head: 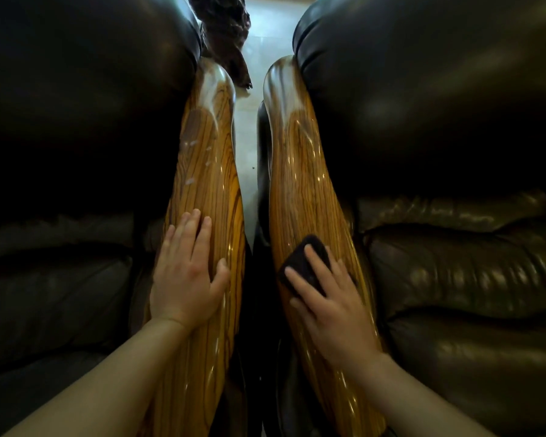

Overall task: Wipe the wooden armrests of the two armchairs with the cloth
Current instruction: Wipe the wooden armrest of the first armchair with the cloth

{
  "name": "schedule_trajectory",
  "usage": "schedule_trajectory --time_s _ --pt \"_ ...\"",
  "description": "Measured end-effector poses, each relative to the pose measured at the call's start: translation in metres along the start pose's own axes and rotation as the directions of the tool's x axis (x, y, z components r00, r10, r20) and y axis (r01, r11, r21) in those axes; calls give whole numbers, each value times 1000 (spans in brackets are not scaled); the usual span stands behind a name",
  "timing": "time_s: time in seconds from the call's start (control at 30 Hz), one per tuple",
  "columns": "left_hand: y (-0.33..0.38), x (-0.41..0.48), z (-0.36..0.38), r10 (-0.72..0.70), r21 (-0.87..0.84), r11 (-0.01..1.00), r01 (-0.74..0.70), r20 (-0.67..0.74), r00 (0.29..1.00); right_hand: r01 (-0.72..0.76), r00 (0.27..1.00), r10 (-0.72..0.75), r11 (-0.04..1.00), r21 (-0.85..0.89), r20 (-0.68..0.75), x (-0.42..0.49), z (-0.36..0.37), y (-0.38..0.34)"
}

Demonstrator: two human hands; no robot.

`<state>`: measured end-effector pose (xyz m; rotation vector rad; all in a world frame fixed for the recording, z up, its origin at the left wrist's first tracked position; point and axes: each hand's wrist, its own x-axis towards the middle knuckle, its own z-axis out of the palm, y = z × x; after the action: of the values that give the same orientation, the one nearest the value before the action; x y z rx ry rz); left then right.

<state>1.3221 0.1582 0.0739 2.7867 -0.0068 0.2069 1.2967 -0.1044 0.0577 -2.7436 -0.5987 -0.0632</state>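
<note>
While the head camera looks down, two shiny wooden armrests run side by side up the middle, with a thin strip of pale floor between them. The left armrest belongs to the left chair, and the right armrest belongs to the right chair. Both chairs are dark and puffy.

The left hand lies flat on the left armrest, near its front end. Its fingers are open and spread, and it holds nothing. The thumb sits on the inner edge of the wood.

The right hand is on the right armrest, also near the front end. Its fingers are spread and press down on a dark cloth. The cloth lies flat on top of the wood, under the fingertips, and part of it sticks out past them. The hand pushes on it and does not wrap around it.

A dark brown bumpy thing stands on the floor at the far end, between the two chairs.
</note>
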Motion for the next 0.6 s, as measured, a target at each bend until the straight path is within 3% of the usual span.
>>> schedule_trajectory --time_s 0.13,0.3,0.43,0.6 --pt "-2 -2 2 8 14 1000 -8 -5 1000 81 997 -80 996 -43 23 13 -1 2" --pt "-3 -1 4 12 -14 1000 -12 -12 1000 -151 987 151 988 15 -54 112 -17 0" --pt "-10 -6 0 -10 -71 997 12 20 1000 -202 974 207 978 58 -93 130 -14 -1" --pt "-20 -19 -7 -65 -51 997 66 14 998 45 996 -48 998 -46 -71 60 -1 -10"
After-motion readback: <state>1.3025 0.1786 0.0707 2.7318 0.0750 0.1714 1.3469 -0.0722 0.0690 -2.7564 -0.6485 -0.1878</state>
